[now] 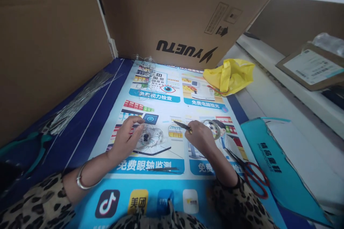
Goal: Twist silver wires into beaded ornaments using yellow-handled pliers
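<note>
My left hand (128,137) has its thumb and fingers curled at the edge of a thin wire piece (154,139) with a dark spot near its middle, which lies over the printed poster sheet (172,182). To the right of it, my right hand (201,136) is closed around a slim, pointed metal tool (181,125). The tool's tip points left towards the wire piece and stays apart from it. Its handle is hidden in my fist. Behind the right hand rests a round reel (213,128). Short dark wire lengths (163,169) lie nearer me on the sheet.
Red-handled scissors (256,180) lie right of my forearm, beside a teal shoebox piece (285,171). A yellow bag (231,76) sits back right. Wire shapes (146,65) lie far back. Left are a wire bundle (80,100) and a teal-handled tool (41,139). Cardboard (172,14) walls the back.
</note>
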The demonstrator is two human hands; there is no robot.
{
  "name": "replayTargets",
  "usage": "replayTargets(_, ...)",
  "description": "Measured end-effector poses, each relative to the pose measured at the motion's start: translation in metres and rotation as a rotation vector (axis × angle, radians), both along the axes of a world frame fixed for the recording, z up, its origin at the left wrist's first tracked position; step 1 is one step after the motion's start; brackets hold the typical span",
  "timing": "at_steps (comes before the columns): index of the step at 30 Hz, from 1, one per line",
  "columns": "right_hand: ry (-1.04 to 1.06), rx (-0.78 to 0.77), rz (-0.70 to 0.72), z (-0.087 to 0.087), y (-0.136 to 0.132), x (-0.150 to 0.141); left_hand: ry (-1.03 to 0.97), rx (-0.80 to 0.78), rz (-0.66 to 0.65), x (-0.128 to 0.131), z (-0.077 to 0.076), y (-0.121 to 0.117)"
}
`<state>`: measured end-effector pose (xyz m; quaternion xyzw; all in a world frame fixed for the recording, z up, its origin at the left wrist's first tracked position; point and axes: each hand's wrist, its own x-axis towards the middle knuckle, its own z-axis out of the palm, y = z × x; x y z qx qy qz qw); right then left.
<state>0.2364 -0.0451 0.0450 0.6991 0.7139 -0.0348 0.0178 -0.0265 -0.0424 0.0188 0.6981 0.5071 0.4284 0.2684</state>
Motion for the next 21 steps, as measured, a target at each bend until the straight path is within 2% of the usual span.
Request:
replayTargets(5, 0.222, 0.084, -0.062, 0.011, -0.006, -0.002, -0.030, 0.077, 0.025, -0.002, 0.009, -0.003)
replayTargets(8, 0.420, 0.101, -0.017, 0.026, -0.010, -0.012, -0.020, 0.053, -0.016, 0.000, 0.030, -0.007)
replayTargets(12, 0.564, 0.123, 0.142, 0.045, -0.018, -0.032, 0.034, -0.090, -0.228, 0.012, 0.062, -0.011)
replayTargets(15, 0.614, 0.153, 0.210, 0.059, -0.022, -0.047, -0.019, -0.186, -0.313, 0.024, 0.078, -0.011)
replayTargets(19, 0.692, 0.179, 0.251, 0.077, -0.020, -0.057, -0.161, -0.225, -0.307, 0.033, 0.096, -0.005)
replayTargets(21, 0.735, 0.242, 0.275, 0.082, -0.015, -0.055, -0.235, -0.219, -0.279, 0.033, 0.107, -0.001)
